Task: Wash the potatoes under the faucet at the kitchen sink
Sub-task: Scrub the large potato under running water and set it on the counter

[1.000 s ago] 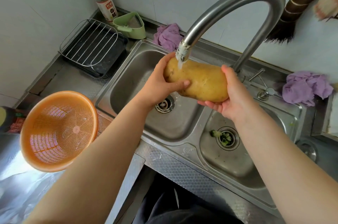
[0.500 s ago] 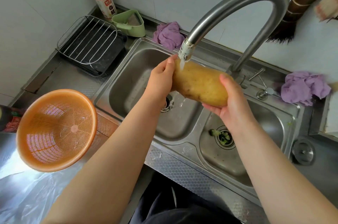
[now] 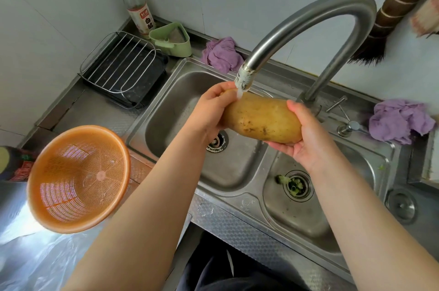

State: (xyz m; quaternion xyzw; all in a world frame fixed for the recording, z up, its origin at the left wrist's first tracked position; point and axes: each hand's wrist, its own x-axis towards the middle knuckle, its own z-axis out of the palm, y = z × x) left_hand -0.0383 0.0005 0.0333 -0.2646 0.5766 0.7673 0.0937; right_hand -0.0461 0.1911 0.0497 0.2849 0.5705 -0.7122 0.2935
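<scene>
A long yellow-brown potato (image 3: 261,119) with dark specks is held lengthwise over the double steel sink (image 3: 164,110). My left hand (image 3: 209,112) wraps its left end, and my right hand (image 3: 306,134) cups its right end from below. The curved steel faucet (image 3: 308,20) arches over from the back; its spout ends just above the potato's left part, and a thin stream of water lands there. The potato's far side and left tip are hidden by my fingers.
An empty orange mesh colander (image 3: 78,179) stands on the counter at left, over clear plastic sheeting (image 3: 35,262). A wire rack on a black tray (image 3: 123,67), a green strainer cup (image 3: 171,39) and a bottle (image 3: 139,8) sit at the back left. Purple cloths (image 3: 223,53) (image 3: 401,119) lie behind and right of the sink. Green scraps sit by the right drain (image 3: 298,186).
The potato has been turned and shifted a little under the stream, its dark-specked side now facing up. My left hand slid from a thumb-over grip to covering the left end.
</scene>
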